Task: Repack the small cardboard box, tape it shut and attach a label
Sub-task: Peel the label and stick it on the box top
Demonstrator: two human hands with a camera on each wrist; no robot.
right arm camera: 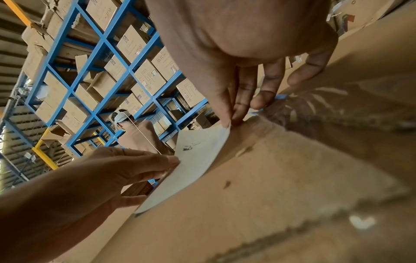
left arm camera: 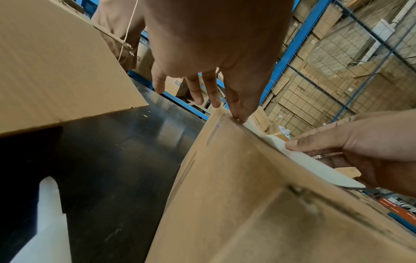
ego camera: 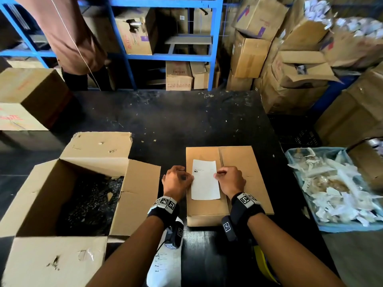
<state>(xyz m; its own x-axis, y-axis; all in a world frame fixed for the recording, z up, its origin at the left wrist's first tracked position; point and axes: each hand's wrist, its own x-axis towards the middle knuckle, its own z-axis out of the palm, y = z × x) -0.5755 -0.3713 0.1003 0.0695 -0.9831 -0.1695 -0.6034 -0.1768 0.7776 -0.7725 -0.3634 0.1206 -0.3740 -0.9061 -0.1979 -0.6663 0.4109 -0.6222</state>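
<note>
A small closed cardboard box (ego camera: 248, 172) lies on the black table (ego camera: 165, 121), just in front of me. A white label (ego camera: 205, 183) with a small print mark spreads over the box's left half. My left hand (ego camera: 189, 178) pinches the label's left edge. My right hand (ego camera: 217, 175) pinches its right edge. In the left wrist view my left hand (left arm camera: 239, 117) grips the label (left arm camera: 315, 165) at the rim of the box (left arm camera: 225, 195). In the right wrist view my right hand (right arm camera: 229, 122) holds the label (right arm camera: 191, 165), which bows slightly above the box (right arm camera: 270, 178).
A large open box (ego camera: 134, 183) with dark contents stands at my left. A blue tray (ego camera: 294, 162) of paper scraps sits at the right. A white label sheet (ego camera: 163, 266) lies at the near edge. Another person (ego camera: 68, 38) stands by blue shelving (ego camera: 165, 56) beyond the table.
</note>
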